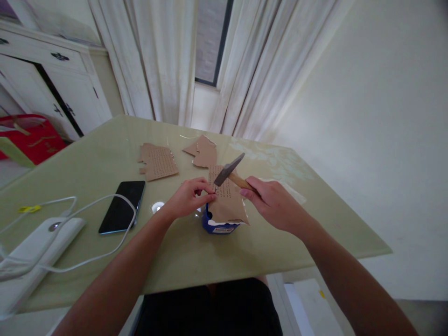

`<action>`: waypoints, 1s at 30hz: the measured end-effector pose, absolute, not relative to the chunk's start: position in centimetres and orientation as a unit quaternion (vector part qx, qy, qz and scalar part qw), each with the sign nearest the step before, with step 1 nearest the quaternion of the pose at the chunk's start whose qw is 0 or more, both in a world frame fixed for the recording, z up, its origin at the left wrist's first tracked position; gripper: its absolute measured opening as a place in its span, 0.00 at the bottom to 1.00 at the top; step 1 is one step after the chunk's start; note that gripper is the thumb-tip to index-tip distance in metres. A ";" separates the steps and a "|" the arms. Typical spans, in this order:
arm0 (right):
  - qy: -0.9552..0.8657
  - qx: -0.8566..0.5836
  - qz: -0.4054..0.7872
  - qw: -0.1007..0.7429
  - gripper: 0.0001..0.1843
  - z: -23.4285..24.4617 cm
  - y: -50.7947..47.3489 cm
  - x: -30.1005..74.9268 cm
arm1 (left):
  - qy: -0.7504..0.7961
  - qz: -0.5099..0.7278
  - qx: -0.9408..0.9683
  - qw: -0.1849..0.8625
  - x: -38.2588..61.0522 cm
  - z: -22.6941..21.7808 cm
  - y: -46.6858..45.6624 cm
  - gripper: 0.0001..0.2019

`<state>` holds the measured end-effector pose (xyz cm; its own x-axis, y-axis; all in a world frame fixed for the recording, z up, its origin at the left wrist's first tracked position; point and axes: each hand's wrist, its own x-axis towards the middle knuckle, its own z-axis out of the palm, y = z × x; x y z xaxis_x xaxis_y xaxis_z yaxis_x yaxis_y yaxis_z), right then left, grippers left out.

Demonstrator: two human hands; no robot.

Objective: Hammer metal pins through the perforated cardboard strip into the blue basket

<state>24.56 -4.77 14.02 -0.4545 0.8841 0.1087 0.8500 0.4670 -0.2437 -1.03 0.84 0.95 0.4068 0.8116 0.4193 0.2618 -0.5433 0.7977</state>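
While right hand [271,199] clenches hammer [229,170], left hand [189,197] apparently pinches nail [215,190].

And now the pale green table [182,261] is seen: at its left a long white device [68,228] is laid, a white cable [101,257] looped partly over a black phone [119,210]. Farther back, a hole-dotted cardboard piece [159,163] and torn cardboard [206,154] are spread; near the front edge, a blue container [215,229] is set.

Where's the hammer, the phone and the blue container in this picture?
Hammer [229,170], head camera view: on its metal head.
Phone [121,207], head camera view: on its dark screen.
Blue container [209,228], head camera view: on its front wall.
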 end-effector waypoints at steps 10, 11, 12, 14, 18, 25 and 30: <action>-0.838 -0.518 0.072 0.159 0.18 14.1 -4.9 24.8 | 0.351 0.417 0.765 0.343 -1.1 1.5 0.6 0.10; -0.841 -0.517 0.073 0.142 0.17 13.9 -4.8 24.7 | 0.351 0.413 0.766 0.346 -1.1 1.6 0.6 0.10; -0.846 -0.515 0.074 0.119 0.16 13.6 -4.8 24.6 | 0.352 0.409 0.766 0.349 -1.1 1.6 0.5 0.11; -0.856 -0.506 0.071 0.082 0.15 13.1 -4.8 24.4 | 0.352 0.406 0.768 0.348 -1.2 1.5 0.6 0.10; -0.852 -0.512 0.070 0.087 0.15 13.0 -4.8 24.4 | 0.355 0.403 0.769 0.345 -1.2 1.1 0.7 0.10; -0.859 -0.503 0.066 0.064 0.13 12.4 -4.7 24.3 | 0.373 0.379 0.769 0.354 -1.4 1.3 0.8 0.11; -0.853 -0.507 0.072 0.096 0.14 12.8 -4.9 24.7 | 0.379 0.366 0.774 0.350 -1.5 1.4 0.6 0.20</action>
<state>24.68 -4.86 12.81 -0.4672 0.8795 0.0907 0.8518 0.4753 -0.2205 -1.49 0.63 1.37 0.4441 0.8436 0.3017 0.3305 -0.4673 0.8200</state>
